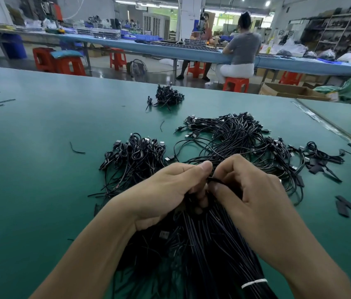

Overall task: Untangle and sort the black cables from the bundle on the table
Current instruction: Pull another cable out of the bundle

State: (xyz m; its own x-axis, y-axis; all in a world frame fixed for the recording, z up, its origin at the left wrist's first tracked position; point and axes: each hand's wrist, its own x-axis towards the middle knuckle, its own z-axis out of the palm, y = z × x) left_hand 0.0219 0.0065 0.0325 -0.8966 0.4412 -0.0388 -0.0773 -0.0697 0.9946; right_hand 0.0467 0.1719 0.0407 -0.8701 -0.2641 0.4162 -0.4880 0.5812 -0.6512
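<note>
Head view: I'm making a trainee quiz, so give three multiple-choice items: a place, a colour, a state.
1. Where is the smallest cable pile? A) far across the table B) under the hands C) on a stool
2. What colour is the tie round the bundle? A) red B) white C) blue
3. What are the left hand and right hand doing? A) lying flat B) gripping cables C) hanging idle

Answers: 1 A, it lies beyond the larger piles; 2 B, a white band wraps the near strands; 3 B, fingers of both curl round cables.
</note>
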